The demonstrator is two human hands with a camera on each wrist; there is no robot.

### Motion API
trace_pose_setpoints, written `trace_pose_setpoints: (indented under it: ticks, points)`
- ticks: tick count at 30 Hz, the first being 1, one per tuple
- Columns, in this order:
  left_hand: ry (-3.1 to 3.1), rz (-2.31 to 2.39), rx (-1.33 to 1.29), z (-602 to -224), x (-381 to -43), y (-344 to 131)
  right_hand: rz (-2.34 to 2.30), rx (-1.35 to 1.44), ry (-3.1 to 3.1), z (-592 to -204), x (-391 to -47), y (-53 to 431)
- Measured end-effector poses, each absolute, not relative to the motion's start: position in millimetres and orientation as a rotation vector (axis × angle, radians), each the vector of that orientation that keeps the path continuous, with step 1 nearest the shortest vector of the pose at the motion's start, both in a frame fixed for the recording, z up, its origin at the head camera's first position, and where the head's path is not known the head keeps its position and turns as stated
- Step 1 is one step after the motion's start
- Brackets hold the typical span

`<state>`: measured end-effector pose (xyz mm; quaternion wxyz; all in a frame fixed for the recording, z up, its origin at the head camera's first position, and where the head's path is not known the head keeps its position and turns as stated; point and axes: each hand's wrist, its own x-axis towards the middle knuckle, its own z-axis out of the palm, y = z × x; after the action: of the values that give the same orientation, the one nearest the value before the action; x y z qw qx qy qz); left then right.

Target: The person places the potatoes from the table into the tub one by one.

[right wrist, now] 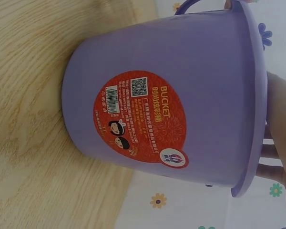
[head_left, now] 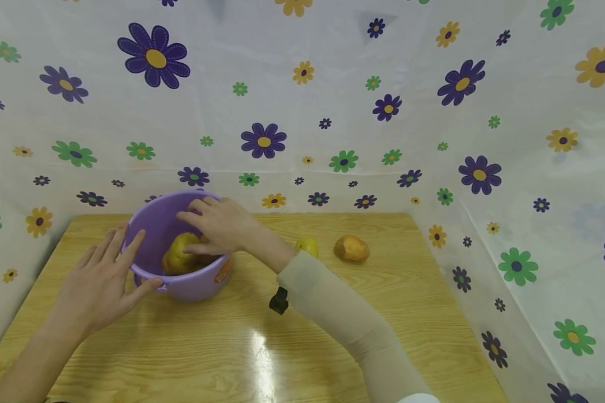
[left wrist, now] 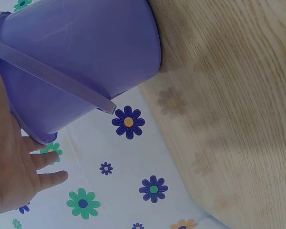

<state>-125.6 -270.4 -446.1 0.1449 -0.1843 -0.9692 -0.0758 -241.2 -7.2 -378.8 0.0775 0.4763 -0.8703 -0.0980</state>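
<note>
A purple bucket point(head_left: 196, 288) stands upright on the wooden table, with a yellow-green, pear-like fruit point(head_left: 180, 254) inside. Beside that fruit, a darker brown item lies partly hidden under my right hand. My left hand point(head_left: 98, 280) rests against the bucket's left rim, fingers spread and thumb at the near edge. My right hand point(head_left: 227, 224) reaches over the rim into the bucket, fingers spread and pointing left, thumb by the fruit. In the right wrist view its fingers pass behind the rim, above a red round label point(right wrist: 140, 119).
Right of the bucket, a yellow-green fruit point(head_left: 307, 245) lies partly behind my right forearm. Farther right is a brownish potato point(head_left: 352, 248). A flower-patterned white sheet point(head_left: 292, 106) rises behind and beside the table point(head_left: 222, 347). The bucket's handle point(left wrist: 57, 78) hangs along its side.
</note>
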Motion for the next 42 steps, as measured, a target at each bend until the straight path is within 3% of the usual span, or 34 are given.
trace_pose_setpoints:
  ticks: [23, 42]
  points:
    - [-2.796, -0.211, -0.527, -445.9, -124.9, -272.5, -0.219, 1.423, -2.482, -357.7, -203.6, 20.0]
    - [-2.825, -0.227, -0.515, -443.3, -124.5, -272.8, -0.060, 1.393, -2.292, -369.6, -175.5, 65.4]
